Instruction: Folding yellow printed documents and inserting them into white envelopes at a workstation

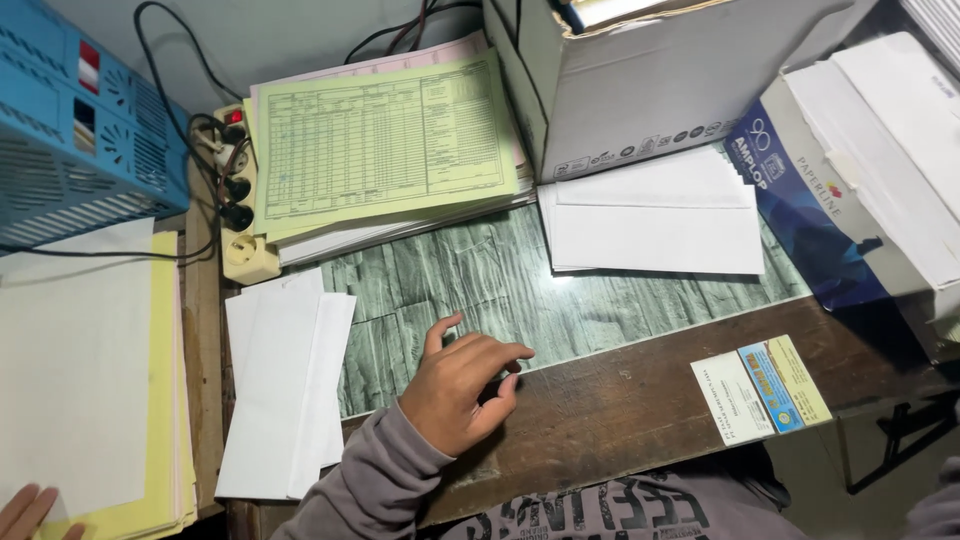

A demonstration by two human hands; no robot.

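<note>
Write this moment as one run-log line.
left hand: empty, on desk | right hand: unseen | nearest: white envelopes

A small, crowded office desk is shown. A stack of ruled yellow-green forms (385, 145) is piled at the back, white envelopes (655, 212) are laid on the green stone-patterned mat (480, 285), and more envelopes (283, 385) are stacked at the wooden edge. A wrapped ream of copier paper (815, 215) and a cardboard box (650, 85) are crammed alongside, while a power strip (238, 200) and a blue electrical unit (75, 125) are wired nearby.
</note>
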